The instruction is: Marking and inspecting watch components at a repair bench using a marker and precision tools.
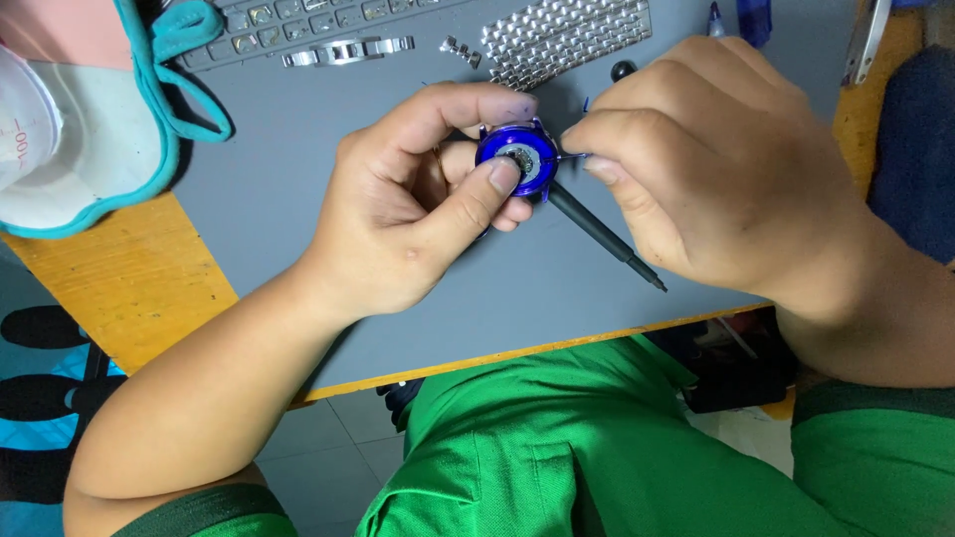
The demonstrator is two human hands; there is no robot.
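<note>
My left hand (418,204) holds a small round watch case (517,159) wrapped in blue film, pinched between thumb and forefinger, its open back with the metal movement facing up. My right hand (716,169) is at the case's right edge, thumb and forefinger pinched on a bit of the blue film (575,156). Both hands hover just above a grey work mat (298,199).
A thin black screwdriver (602,237) lies on the mat under the hands. Metal watch bracelet links (567,35) and a clasp piece (343,52) lie at the far edge, by a keyboard (288,15). A teal-trimmed cloth and cup (90,119) sit far left on the wooden table (129,288).
</note>
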